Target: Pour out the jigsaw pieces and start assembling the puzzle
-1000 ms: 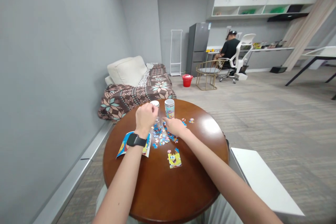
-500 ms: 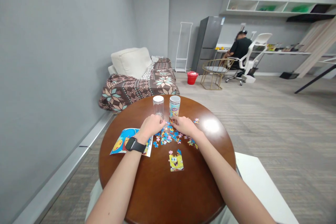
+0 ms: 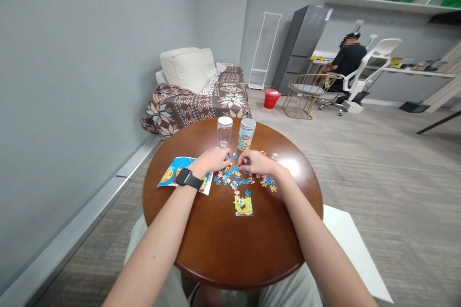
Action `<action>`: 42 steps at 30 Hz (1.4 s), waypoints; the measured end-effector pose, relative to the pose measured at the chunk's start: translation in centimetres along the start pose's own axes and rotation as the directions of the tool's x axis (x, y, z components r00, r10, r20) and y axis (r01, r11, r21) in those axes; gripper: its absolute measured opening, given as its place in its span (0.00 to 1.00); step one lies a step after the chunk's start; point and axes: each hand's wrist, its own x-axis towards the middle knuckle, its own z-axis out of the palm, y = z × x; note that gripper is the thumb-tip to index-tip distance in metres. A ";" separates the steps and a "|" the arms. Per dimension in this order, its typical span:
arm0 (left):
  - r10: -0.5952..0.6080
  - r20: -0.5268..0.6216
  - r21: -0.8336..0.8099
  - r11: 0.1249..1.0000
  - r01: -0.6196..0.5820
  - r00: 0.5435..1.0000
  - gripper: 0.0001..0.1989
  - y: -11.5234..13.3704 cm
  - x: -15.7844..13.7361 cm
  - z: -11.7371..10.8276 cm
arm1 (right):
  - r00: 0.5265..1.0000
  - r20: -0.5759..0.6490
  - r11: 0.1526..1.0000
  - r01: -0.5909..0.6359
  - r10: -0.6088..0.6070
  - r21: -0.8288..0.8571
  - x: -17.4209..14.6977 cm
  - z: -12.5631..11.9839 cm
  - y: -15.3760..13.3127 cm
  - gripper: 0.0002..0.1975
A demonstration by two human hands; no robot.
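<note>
Loose jigsaw puzzle pieces (image 3: 236,172) lie in a heap on the round brown table (image 3: 230,244). My left hand (image 3: 213,158), a black watch on its wrist, rests at the heap's left edge with fingers bent together; what they pinch, if anything, is too small to make out. Over the heap's right side, my right hand (image 3: 255,161) has thumb and fingertips closed on what looks like a puzzle piece. Nearer to me lies a joined puzzle section (image 3: 244,205) with a yellow cartoon face. A printed picture sheet (image 3: 175,169) is partly under my left wrist.
Behind the heap stand a clear jar (image 3: 224,130) with a white lid and a printed jar (image 3: 247,134) with a silvery lid. A patterned-cloth sofa (image 3: 201,105) is beyond the table. Farther right are a red bin (image 3: 272,99) and a seated person (image 3: 349,57).
The camera view has shifted and tilted. My right hand has drawn back from the printed jar's base, a little toward me. My left hand stays by the heap's left edge.
</note>
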 end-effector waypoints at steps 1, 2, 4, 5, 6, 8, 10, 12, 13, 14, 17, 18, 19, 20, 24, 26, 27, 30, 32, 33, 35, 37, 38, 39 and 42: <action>0.026 0.017 -0.011 1.000 -0.026 1.000 0.11 0.0 0.0 0.0 | 1.000 -0.005 1.000 0.024 -0.024 0.011 0.0 0.0 0.1 0.06; 0.043 0.033 -0.018 0.999 -0.043 0.999 0.11 0.1 -0.1 -0.1 | 0.999 -0.008 0.999 0.042 -0.041 0.020 -0.1 0.0 0.1 0.06; 0.063 0.048 -0.021 0.998 -0.062 0.997 0.10 0.2 -0.1 -0.2 | 0.998 -0.002 0.998 0.064 -0.064 0.026 -0.1 0.1 0.1 0.04; 0.067 0.048 -0.019 0.998 -0.066 0.997 0.10 0.2 -0.1 -0.2 | 0.997 0.004 0.997 0.074 -0.074 0.023 -0.1 0.1 0.1 0.04; 0.069 0.044 -0.015 0.998 -0.068 0.997 0.10 0.2 -0.1 -0.2 | 0.997 0.009 0.996 0.083 -0.083 0.019 0.0 0.1 0.1 0.05; 0.068 0.036 -0.009 0.998 -0.067 0.997 0.11 0.2 -0.2 -0.2 | 0.996 0.014 0.996 0.086 -0.086 0.018 0.0 0.2 0.1 0.06; 0.068 0.033 -0.007 0.998 -0.067 0.997 0.11 0.3 -0.3 -0.3 | 0.997 0.015 0.997 0.071 -0.072 0.041 0.1 0.2 0.2 0.06; 0.070 0.035 -0.008 0.998 -0.070 0.997 0.12 0.4 -0.4 -0.5 | 0.998 0.027 0.994 0.046 -0.049 0.096 0.0 0.2 0.2 0.08; 0.069 0.039 -0.008 0.998 -0.069 0.997 0.12 0.4 -0.4 -0.6 | 0.999 0.035 0.991 0.035 -0.039 0.128 0.0 0.2 0.3 0.10; 0.065 0.042 -0.009 0.998 -0.065 0.997 0.12 0.5 -0.5 -0.7 | 0.999 0.041 0.988 0.026 -0.032 0.155 -0.1 0.1 0.3 0.11; 0.058 0.055 -0.013 0.998 -0.057 0.997 0.12 0.6 -0.6 -0.9 | 0.999 0.039 0.984 0.019 -0.027 0.179 -0.2 -0.1 0.3 0.15; 0.061 0.057 -0.017 0.998 -0.060 0.997 0.12 0.6 -0.6 -1.0 | 0.999 0.038 0.985 0.024 -0.031 0.171 -0.2 -0.1 0.3 0.15; 0.066 0.057 -0.021 0.998 -0.065 0.996 0.12 0.6 -0.6 -1.0 | 0.998 0.041 0.987 0.030 -0.036 0.158 -0.2 -0.2 0.3 0.15; 0.071 0.052 -0.025 0.997 -0.069 0.996 0.11 0.6 -0.6 -1.0 | 0.998 0.044 0.989 0.033 -0.040 0.142 -0.2 -0.3 0.3 0.14; 0.094 0.068 -0.092 0.992 -0.088 0.993 0.07 0.6 -0.8 -1.0 | 0.998 0.032 0.995 0.048 -0.051 0.084 -0.1 -0.4 0.0 0.07; 0.128 0.121 -0.165 0.980 -0.107 0.984 0.11 0.7 -0.9 -1.0 | 0.998 0.015 0.996 0.053 -0.055 0.069 -0.2 -0.5 -0.2 0.06; 0.153 0.157 -0.199 0.973 -0.121 0.976 0.15 0.8 -0.9 -1.0 | 0.998 0.011 0.996 0.055 -0.056 0.063 -0.2 -0.5 -0.3 0.05; 0.205 0.231 -0.243 0.959 -0.148 0.951 0.21 1.1 -0.8 -0.9 | 0.999 0.033 0.997 0.039 -0.042 0.070 -0.4 -0.7 -0.7 0.03; 0.199 0.236 -0.244 0.960 -0.141 0.951 0.22 1.2 -0.8 -0.9 | 0.998 0.058 0.995 0.015 -0.021 0.094 -0.6 -0.9 -1.0 0.04; 0.185 0.226 -0.239 0.962 -0.130 0.956 0.22 1.2 -0.7 -0.8 | 0.998 0.066 0.994 0.008 -0.016 0.107 -0.6 -1.0 -1.1 0.05; 0.143 0.216 -0.217 0.971 -0.095 0.966 0.21 1.1 -0.7 -0.8 | 0.997 0.067 0.991 0.028 -0.037 0.130 -0.7 -1.2 -1.2 0.06; 0.109 0.217 -0.193 0.979 -0.067 0.970 0.19 1.0 -0.6 -0.7 | 0.993 0.079 0.984 0.076 -0.090 0.160 -0.9 -1.4 -1.3 0.06; 0.102 0.215 -0.184 0.981 -0.062 0.971 0.18 0.9 -0.6 -0.7 | 0.989 0.099 0.979 0.093 -0.112 0.182 -0.9 -1.5 -1.3 0.07; 0.100 0.211 -0.176 0.982 -0.063 0.972 0.17 0.8 -0.6 -0.6 | 0.983 0.132 0.974 0.096 -0.125 0.205 -1.0 -1.5 -1.4 0.08; 0.096 0.199 -0.166 0.984 -0.063 0.975 0.17 0.7 -0.6 -0.5 | 0.968 0.227 0.966 0.047 -0.107 0.254 -1.3 -1.7 -1.6 0.11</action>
